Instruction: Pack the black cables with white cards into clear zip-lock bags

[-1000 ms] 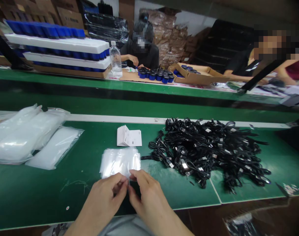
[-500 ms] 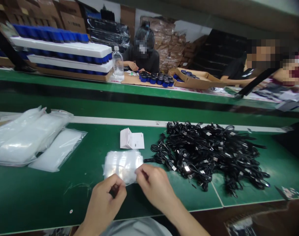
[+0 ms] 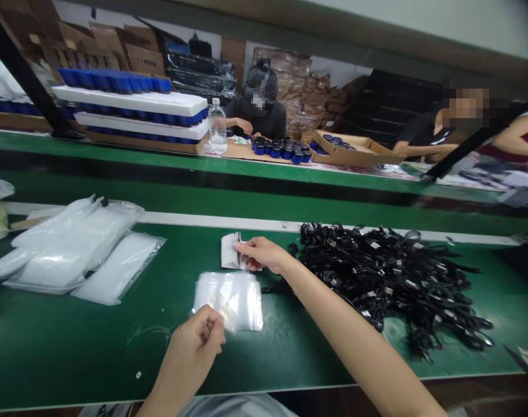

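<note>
Green workbench [image 3: 68, 353] carries a stack of clear poly bags [image 3: 242, 307], with a heap of black USB cables [image 3: 389, 278] off to the right. The left hand [image 3: 193, 343] is curled nearly closed, thumb and fingers pinching a single clear bag [image 3: 223, 310] just over that stack. The right hand [image 3: 261, 253] is partly open, its fingers stretched out and apparently resting on a small stack of folded paper cards [image 3: 230, 251].

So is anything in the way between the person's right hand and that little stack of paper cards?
Nothing visible: the right hand is touching the paper cards, and the clear plastic bags lie nearer the person, not between them.
</note>
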### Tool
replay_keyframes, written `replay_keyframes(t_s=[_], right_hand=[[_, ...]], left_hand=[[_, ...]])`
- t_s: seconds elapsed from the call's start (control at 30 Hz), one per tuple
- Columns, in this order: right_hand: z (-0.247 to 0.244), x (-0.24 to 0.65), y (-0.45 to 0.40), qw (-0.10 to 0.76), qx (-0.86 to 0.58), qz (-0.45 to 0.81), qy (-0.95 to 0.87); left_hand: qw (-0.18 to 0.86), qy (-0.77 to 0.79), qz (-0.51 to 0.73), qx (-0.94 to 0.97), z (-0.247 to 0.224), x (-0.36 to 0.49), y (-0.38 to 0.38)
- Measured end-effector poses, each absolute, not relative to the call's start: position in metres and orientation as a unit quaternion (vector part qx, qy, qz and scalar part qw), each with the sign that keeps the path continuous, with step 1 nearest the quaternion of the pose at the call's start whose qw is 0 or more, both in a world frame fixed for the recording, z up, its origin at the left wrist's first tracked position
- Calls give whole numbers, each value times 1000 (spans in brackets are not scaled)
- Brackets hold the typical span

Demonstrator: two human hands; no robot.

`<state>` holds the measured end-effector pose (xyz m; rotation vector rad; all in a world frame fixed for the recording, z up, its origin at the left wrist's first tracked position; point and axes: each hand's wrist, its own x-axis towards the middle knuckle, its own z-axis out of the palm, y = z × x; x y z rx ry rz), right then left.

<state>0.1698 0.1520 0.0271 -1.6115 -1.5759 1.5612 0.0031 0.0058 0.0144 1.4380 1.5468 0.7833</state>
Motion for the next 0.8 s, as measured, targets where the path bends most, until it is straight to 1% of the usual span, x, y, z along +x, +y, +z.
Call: replay_keyframes(t_s=[0.17,0.4,0.6,0.8], right_hand=[[30,186,138,219,-568,565,-558],[34,193,111,324,-583,450,-595],[22,180,122,336,-572,473,-580],[15,180,124,365,-577,455,-572]], left_hand=[[476,626,341,515,20,2,13],[498,618,335,507,21,2,24],[514,604,321,518,15,3,24],[524,606,323,504,8,1,22]])
